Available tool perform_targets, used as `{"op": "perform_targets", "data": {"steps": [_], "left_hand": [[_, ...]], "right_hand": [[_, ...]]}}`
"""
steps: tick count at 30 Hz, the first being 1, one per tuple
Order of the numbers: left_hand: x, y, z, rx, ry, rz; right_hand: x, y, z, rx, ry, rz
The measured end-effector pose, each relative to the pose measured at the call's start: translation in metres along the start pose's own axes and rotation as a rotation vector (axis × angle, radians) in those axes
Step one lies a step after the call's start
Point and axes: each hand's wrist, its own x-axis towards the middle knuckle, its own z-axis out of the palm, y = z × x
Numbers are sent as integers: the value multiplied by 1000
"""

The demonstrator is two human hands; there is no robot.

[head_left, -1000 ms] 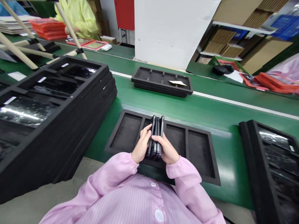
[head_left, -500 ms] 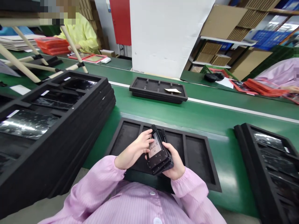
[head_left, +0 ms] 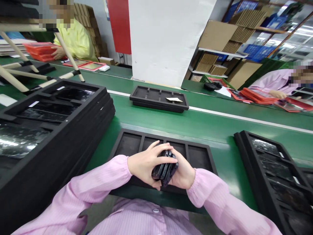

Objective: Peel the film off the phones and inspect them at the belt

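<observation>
Both of my hands grip a small stack of black flat devices (head_left: 165, 169), seen end-on. My left hand (head_left: 144, 164) wraps over the stack's top and left side. My right hand (head_left: 183, 171) cups it from the right and below. The stack hovers just above an empty black foam tray (head_left: 132, 143) with several compartments, lying on the green belt right in front of me.
A tall pile of black trays holding glossy panels (head_left: 49, 124) stands at my left. Another filled tray stack (head_left: 271, 163) is at my right. A black tray with a paper slip (head_left: 158, 98) lies farther on the belt. Two other people work beyond, among red trays (head_left: 256, 96).
The stack stood upright a second ago, then tilted to show a labelled back; now it lies flatter, end towards me, lower over the tray, with my left hand closed over it.
</observation>
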Motion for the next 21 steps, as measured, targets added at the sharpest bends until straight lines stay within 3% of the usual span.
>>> {"op": "perform_targets", "data": {"steps": [4, 6, 9, 12, 15, 17, 19, 21], "left_hand": [[-1, -11, -8, -169, 80, 18], [-3, -17, -10, -227, 133, 30], [-10, -24, -9, -279, 210, -74], [-16, -29, -4, -283, 328, -178], [-22, -34, 2, -275, 433, -181], [-25, -38, 6, -280, 482, -165], [-26, -40, 10, -276, 530, -134], [-27, -41, 14, -268, 573, -63]], "right_hand": [[7, -12, -6, 71, -87, 168], [11, -13, -10, -2, -111, 181], [16, -15, -12, -109, -113, 120], [21, -17, -10, -369, 1, -91], [26, -13, -16, -857, 264, -461], [33, -9, -25, -1061, 348, -720], [40, -6, -37, -1105, 283, -888], [48, -7, -46, -1119, 144, -930]]}}
